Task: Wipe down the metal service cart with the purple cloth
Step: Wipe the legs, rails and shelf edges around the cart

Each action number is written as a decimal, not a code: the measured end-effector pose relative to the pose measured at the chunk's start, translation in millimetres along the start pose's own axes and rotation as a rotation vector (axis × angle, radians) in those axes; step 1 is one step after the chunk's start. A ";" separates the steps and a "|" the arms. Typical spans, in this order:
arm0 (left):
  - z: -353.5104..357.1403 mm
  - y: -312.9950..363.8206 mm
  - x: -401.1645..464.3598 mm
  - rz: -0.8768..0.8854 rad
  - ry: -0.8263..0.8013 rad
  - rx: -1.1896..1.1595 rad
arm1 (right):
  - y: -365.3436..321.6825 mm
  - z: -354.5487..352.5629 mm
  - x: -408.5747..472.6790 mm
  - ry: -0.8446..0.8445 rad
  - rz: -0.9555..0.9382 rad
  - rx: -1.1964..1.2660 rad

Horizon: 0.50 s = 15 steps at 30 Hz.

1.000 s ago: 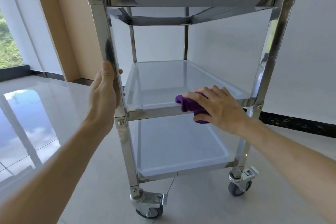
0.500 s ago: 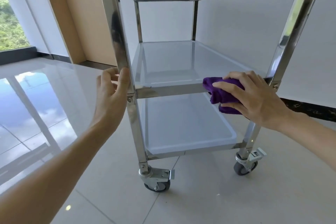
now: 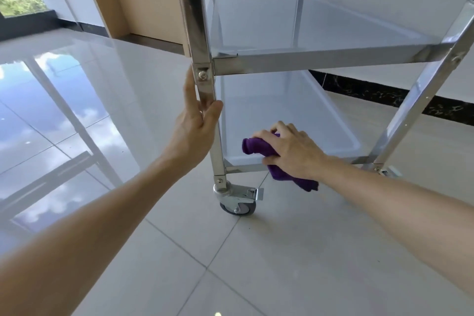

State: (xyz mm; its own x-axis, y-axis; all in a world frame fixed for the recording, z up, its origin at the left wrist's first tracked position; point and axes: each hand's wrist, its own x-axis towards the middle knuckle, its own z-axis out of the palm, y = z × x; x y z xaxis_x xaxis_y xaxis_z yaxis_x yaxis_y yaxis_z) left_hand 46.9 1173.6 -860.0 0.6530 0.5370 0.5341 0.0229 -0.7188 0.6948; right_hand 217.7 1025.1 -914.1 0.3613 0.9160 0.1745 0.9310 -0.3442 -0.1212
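Observation:
The metal service cart (image 3: 320,58) stands on a tiled floor, with its middle shelf and bottom shelf in view. My left hand (image 3: 197,128) grips the cart's front left post just below the middle shelf. My right hand (image 3: 292,151) holds the bunched purple cloth (image 3: 259,149) against the front rim of the bottom shelf, near its left corner. Part of the cloth hangs down below the rim.
A locking caster wheel (image 3: 237,204) sits under the front left post; another caster (image 3: 389,172) shows at the front right. A white wall with a dark skirting strip (image 3: 379,92) runs behind the cart. Glossy floor tiles (image 3: 64,110) and a window lie to the left.
My right hand has carried the cloth down from the middle shelf's front rim to the bottom shelf's front rim. My left hand has slid down the post. The view has tilted downward.

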 end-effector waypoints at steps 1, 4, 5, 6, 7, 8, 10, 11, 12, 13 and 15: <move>2.0 -1.5 0.1 0.014 0.017 -0.007 | -15.4 10.8 9.4 -0.019 0.095 0.114; 6.2 -4.6 -1.2 0.032 0.042 -0.038 | -56.0 43.1 31.9 -0.058 0.288 0.394; 7.0 -5.1 -1.8 0.031 0.047 -0.047 | -64.1 51.2 35.2 -0.056 0.262 0.361; 7.1 -5.1 -2.7 0.034 0.050 -0.058 | -68.2 56.7 36.7 -0.060 0.205 0.298; 6.8 -4.9 -3.5 0.047 0.054 -0.070 | -67.5 59.0 37.5 -0.089 0.135 0.249; 6.7 -4.9 -4.3 0.064 0.055 -0.081 | -63.0 58.4 38.1 -0.151 0.067 0.225; 7.0 -6.1 -5.5 0.089 0.053 -0.093 | -50.1 52.9 39.7 -0.304 -0.036 0.193; 7.6 -7.6 -5.4 0.087 0.054 -0.098 | -45.0 50.8 40.6 -0.346 -0.068 0.170; 8.6 -9.6 -5.1 0.078 0.058 -0.099 | -42.5 49.8 41.3 -0.354 -0.093 0.146; 9.8 -11.6 -4.8 0.069 0.065 -0.093 | -43.2 50.3 41.1 -0.333 -0.110 0.121; 13.6 -15.8 -4.2 0.065 0.081 -0.068 | -50.9 56.1 38.8 -0.241 -0.117 0.055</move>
State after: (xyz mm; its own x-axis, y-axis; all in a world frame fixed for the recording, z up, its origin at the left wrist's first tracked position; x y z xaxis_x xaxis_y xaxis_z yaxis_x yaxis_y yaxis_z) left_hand 54.0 1176.7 -879.8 0.5879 0.5260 0.6146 -0.0710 -0.7233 0.6869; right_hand 181.5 1089.8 -956.0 0.2232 0.9737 -0.0463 0.9592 -0.2278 -0.1676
